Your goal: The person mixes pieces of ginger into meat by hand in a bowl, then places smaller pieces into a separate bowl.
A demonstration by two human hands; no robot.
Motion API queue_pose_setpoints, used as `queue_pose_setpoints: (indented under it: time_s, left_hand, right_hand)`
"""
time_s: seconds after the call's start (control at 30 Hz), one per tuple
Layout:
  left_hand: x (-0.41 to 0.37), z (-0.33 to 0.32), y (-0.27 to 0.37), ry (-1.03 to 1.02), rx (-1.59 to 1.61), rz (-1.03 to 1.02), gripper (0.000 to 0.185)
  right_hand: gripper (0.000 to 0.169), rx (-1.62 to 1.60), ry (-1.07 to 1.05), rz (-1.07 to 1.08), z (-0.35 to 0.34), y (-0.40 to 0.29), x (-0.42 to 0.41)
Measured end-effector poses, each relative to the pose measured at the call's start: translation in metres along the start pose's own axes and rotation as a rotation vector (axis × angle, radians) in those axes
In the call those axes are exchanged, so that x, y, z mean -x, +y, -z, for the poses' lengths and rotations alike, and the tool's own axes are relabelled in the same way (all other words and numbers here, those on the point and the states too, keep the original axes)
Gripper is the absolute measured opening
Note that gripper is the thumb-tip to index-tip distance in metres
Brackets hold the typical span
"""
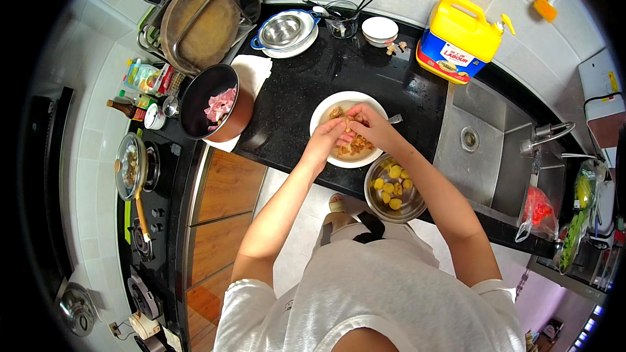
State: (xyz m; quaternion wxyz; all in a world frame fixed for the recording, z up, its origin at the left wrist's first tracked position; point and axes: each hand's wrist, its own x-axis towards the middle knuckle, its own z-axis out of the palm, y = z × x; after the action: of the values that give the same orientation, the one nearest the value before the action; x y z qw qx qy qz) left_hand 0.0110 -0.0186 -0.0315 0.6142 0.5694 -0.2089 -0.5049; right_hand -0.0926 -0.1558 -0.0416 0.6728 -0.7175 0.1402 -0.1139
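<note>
My left hand (pixel 328 136) and my right hand (pixel 374 126) meet over a white bowl (pixel 320 107), fingertips pinched together. Between them is a small yellow-brown food piece (pixel 348 129), mostly covered by the fingers; it looks like a chestnut. Cloudy liquid and brown scraps (pixel 359 145) lie in the bowl below, and a metal utensil handle (pixel 395 119) sticks out at its right rim. Just below my right wrist, a stainless steel bowl (pixel 374 208) at the counter's front edge contains several yellow, chestnut-like pieces (pixel 395 171).
Left of the hands, a dark pot (pixel 239 112) with raw meat (pixel 220 105) stands on a white cloth (pixel 254 66). A steel sink (pixel 469 171) lies right, behind it a yellow detergent jug (pixel 452 39). A lidded pan (pixel 129 164) sits on the stove at far left.
</note>
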Motion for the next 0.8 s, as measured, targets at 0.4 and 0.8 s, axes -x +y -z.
queue_pose_setpoints:
  time_s: [0.4, 0.8]
  left_hand:
    - [0.009, 0.001, 0.008, 0.020, 0.062, 0.041, 0.030]
    - [0.008, 0.004, 0.005, 0.018, 0.006, -0.006, 0.029]
  right_hand:
    - [0.021, 0.191, -0.008, 0.012, -0.006, -0.013, 0.007]
    - [0.017, 0.071, -0.017, -0.005, -0.007, -0.016, 0.007]
